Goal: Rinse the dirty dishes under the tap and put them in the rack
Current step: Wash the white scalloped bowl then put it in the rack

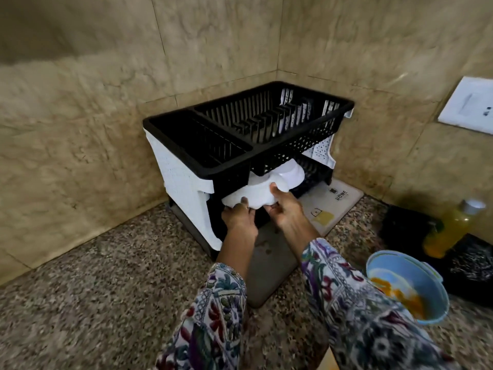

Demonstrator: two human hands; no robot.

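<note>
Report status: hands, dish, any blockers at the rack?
Left hand and right hand both grip white dish, at lower tier of rack. Another white dish already behind it. Blue bowl with orange residue waits right.

the rack [248, 145] stands in the wall corner; a mat [272, 263] lies under and before it; right of it, a bowl [408, 284], a bottle [450, 228].

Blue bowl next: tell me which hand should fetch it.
Right. The blue bowl, smeared with orange residue, sits on the counter just beside the right sleeve. The right hand would only swing back a little; the left hand would have to cross over. Both now grip the white dish at the rack.
</note>
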